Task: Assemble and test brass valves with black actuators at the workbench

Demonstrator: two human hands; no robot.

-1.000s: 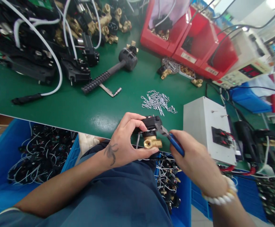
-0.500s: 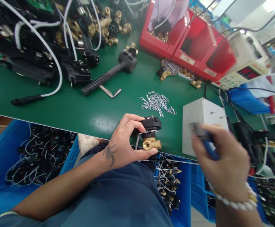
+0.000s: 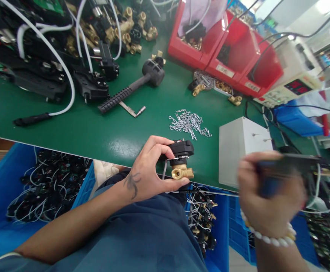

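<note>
My left hand [image 3: 150,166] grips a brass valve [image 3: 182,172] with a black plastic head [image 3: 182,148], its fingers on the black part and the thumb under the brass body. A grey cable hangs beside the valve, close to my palm. My right hand [image 3: 269,196], wearing a white bead bracelet, is closed around a tool [image 3: 292,168] smeared by motion. Dark and blue parts of it show, and its exact kind is unclear. This hand is in front of the right side of a light grey box [image 3: 231,151]. A pile of wire clips [image 3: 188,122] lies beyond the valve.
A black mallet [image 3: 133,90] and a small metal crank tool [image 3: 130,110] lie on the green bench [image 3: 96,130]. Red bins [image 3: 227,53] stand at the back right. Black assemblies and brass fittings crowd the back left. Blue crates [image 3: 0,196] sit below the bench edge.
My right hand has shifted slightly right and turned. The blurred tool's dark end now points right, where a grey metal end pointed left before. My left hand and the valve have stayed put.
</note>
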